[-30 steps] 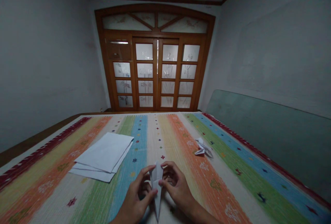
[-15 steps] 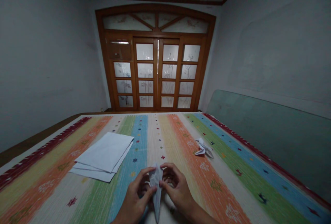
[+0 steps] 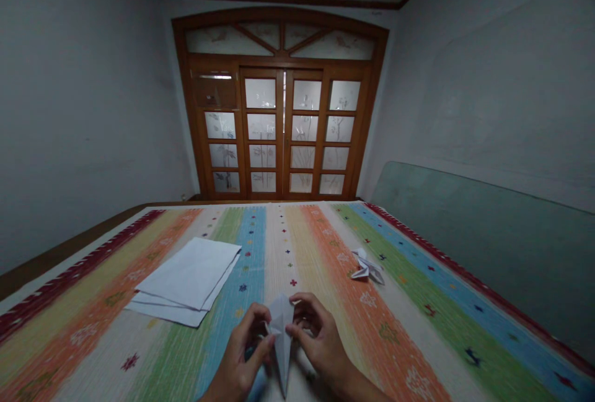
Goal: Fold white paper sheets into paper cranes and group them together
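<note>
Holding narrow white folded paper shape [image 3: 282, 334] between both hands, long point downward, above striped multicoloured woven cloth [image 3: 79, 259], near bottom centre of head view. Left hand [image 3: 239, 355] and right hand [image 3: 320, 349] curled, not spread, fingertips pinching paper from either side. Flat stack of white paper sheets [image 3: 186, 281] lying left of hands, apart from them. Small white folded paper figure [image 3: 367, 269] lying farther right. Brown wooden glazed double doors [image 3: 279, 135] beyond.

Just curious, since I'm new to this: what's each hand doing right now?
Left hand: closed, pinching the folded white paper.
Right hand: closed, pinching the same paper from the other side.
</note>
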### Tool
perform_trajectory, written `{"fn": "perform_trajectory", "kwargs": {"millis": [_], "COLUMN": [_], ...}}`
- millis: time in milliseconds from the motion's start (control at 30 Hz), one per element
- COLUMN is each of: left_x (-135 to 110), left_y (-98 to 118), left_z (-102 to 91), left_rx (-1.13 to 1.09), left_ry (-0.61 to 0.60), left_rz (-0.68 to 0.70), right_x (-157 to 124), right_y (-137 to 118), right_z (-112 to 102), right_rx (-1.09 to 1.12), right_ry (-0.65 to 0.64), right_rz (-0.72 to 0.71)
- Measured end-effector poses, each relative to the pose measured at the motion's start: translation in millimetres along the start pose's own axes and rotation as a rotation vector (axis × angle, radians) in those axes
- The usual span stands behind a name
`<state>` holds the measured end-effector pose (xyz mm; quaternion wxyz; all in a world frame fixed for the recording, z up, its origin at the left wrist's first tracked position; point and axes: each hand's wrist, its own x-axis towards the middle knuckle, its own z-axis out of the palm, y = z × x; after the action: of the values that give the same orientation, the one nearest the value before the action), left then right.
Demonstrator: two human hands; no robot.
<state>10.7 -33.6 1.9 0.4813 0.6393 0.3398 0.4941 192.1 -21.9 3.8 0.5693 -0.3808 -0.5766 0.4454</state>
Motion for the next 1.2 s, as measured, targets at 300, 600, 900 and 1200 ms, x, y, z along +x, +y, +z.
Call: {"fn": "perform_trajectory", "kwargs": {"millis": [300,600,900,1200], "left_x": [4.4,4.2,4.8,5.5], "left_y": [3.5,6.3,8.4,10.5], "left_z": [10.3,5.2,5.0,5.7], "left_rx": [0.108,0.204,0.146,0.115], "left_ry": [0.075,0.128,0.167,0.166], "left_rz": [-0.104,-0.032,-0.032,-0.085], "right_x": [-3.3,-4.5,-5.1,-9.6], "right_y": [-1.4,-1.0,-4.5,-2.8], "right_z": [-0.3,-1.5,-6.5,-7.9], "right_rx": [-0.056,-0.129,-0.088,-0.209], "right_ry": [-0.004,-0.026,-0.112,-0.162], "right_rz": [-0.027,-0.099,-0.165,-0.178]}}
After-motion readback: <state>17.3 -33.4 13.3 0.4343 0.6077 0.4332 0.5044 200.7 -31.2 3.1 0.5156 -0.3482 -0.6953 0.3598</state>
